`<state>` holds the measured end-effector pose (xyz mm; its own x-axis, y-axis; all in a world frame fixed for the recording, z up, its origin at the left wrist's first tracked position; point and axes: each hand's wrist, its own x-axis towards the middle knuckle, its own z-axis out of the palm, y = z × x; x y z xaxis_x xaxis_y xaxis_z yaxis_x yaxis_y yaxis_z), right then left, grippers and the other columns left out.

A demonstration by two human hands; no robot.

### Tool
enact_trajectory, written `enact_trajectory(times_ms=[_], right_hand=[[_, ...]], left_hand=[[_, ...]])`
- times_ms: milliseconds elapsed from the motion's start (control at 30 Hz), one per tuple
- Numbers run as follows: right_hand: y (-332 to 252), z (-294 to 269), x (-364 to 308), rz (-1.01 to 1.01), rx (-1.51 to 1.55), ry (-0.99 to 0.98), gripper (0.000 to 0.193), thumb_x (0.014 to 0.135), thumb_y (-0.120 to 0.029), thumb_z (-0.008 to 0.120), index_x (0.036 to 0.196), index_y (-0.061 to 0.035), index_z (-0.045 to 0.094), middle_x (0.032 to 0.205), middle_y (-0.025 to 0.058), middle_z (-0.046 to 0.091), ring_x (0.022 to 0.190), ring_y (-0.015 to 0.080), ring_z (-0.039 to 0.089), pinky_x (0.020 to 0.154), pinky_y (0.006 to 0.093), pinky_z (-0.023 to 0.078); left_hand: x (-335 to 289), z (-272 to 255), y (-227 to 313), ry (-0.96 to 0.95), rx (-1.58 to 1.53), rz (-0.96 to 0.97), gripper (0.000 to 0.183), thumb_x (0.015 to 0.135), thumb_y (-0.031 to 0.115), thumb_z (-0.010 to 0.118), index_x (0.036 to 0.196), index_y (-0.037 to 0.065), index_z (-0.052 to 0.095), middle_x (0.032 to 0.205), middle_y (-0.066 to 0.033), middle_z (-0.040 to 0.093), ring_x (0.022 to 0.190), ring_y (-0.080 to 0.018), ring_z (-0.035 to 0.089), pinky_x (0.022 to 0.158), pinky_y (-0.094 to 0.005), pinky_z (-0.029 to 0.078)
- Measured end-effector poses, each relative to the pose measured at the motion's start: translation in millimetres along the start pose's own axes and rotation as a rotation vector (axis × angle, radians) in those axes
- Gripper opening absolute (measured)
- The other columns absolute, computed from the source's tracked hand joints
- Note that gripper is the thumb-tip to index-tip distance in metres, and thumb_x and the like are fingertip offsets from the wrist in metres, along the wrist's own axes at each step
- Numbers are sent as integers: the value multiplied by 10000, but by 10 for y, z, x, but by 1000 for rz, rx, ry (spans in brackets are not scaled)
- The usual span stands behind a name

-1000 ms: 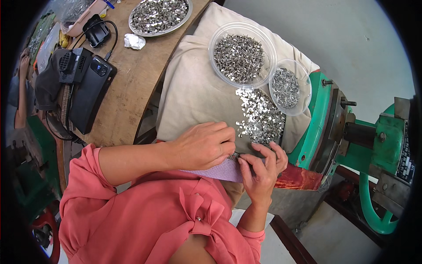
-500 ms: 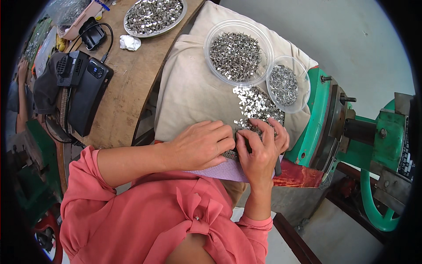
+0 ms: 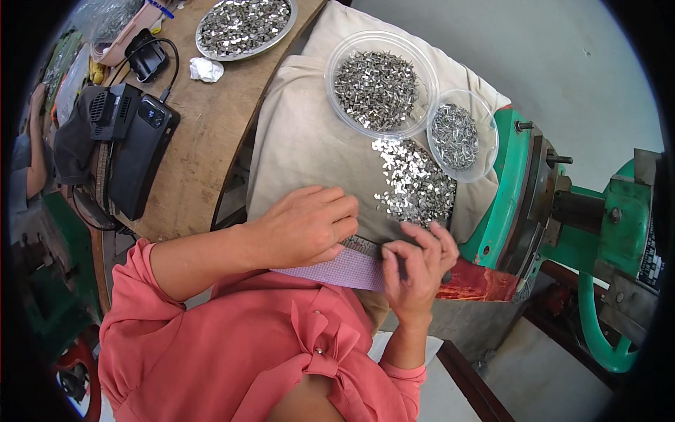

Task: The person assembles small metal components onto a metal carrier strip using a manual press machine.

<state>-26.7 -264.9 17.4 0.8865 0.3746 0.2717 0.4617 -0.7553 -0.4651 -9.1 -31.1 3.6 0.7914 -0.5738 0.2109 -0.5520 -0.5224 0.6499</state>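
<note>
My left hand point(image 3: 309, 224) rests at the near edge of the cloth. Its fingers are bent and pressed together, and what they hold is hidden. Close by, a row of small metal pieces point(image 3: 362, 245) runs along a lilac woven strip point(image 3: 334, 273). My right hand point(image 3: 420, 273) is at the strip's right end; thumb and forefinger nearly meet, the other fingers stick out. Anything in that pinch is too small to make out. Beyond it lies a loose heap of shiny metal pieces point(image 3: 416, 184). A dark object point(image 3: 446, 277) shows beside this hand; whether it is held, I cannot tell.
Behind the heap stand a large clear tub point(image 3: 430, 105) of metal pieces and a smaller tub point(image 3: 490, 151) of thin metal parts. Green machinery point(image 3: 503, 190) borders the right. The wooden table point(image 3: 204, 133) at left carries a filled plate point(image 3: 204, 46) and a black power bank point(image 3: 144, 162).
My right hand has drawn back from the heap toward me, uncovering its near part and the row. My left hand has shifted slightly left, so more of the lilac strip shows.
</note>
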Motion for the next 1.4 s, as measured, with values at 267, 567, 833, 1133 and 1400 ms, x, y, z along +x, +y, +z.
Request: enact_trajectory(times_ms=[267, 567, 833, 1133, 1400], right_hand=[[-8, 34, 9, 37, 31, 15, 178, 717, -95, 803, 874, -155, 744, 1127, 17, 657, 1197, 321, 485, 1021, 444, 337], [115, 123, 190, 63, -104, 52, 166, 739, -97, 808, 885, -157, 755, 1120, 6, 648, 1204, 322, 491, 1023, 448, 328], [55, 93, 311, 22, -166, 13, 148, 725, -152, 824, 848, -137, 742, 1112, 1, 654, 1214, 324, 489, 1058, 470, 287], [48, 87, 193, 33, -59, 70, 163, 673, -106, 813, 793, -144, 710, 1078, -8, 671, 1208, 304, 489, 1047, 464, 296], [-34, 21, -119, 4, -54, -11, 137, 722, -176, 804, 839, -189, 733, 1104, -20, 669, 1230, 295, 466, 1047, 478, 281]], left_hand=[[-19, -56, -11, -21, 2, -8, 244, 682, 133, 747, 875, 58, 618, 947, -41, 554, 893, -241, 566, 755, -366, 485], [-2, -45, 0, -9, -39, 8, 255, 721, 179, 775, 902, 83, 625, 942, -34, 552, 880, -237, 565, 759, -361, 490], [13, 86, 29, 75, -12, 44, 163, 775, 144, 743, 854, 81, 615, 893, -26, 555, 815, -225, 559, 709, -359, 479], [11, 87, 43, 79, -8, 35, 138, 800, 136, 722, 844, 68, 609, 887, -29, 555, 813, -224, 558, 697, -356, 470], [12, 102, 47, 77, -39, 31, 134, 800, 130, 718, 852, 67, 611, 894, -30, 556, 821, -223, 560, 706, -352, 471]])
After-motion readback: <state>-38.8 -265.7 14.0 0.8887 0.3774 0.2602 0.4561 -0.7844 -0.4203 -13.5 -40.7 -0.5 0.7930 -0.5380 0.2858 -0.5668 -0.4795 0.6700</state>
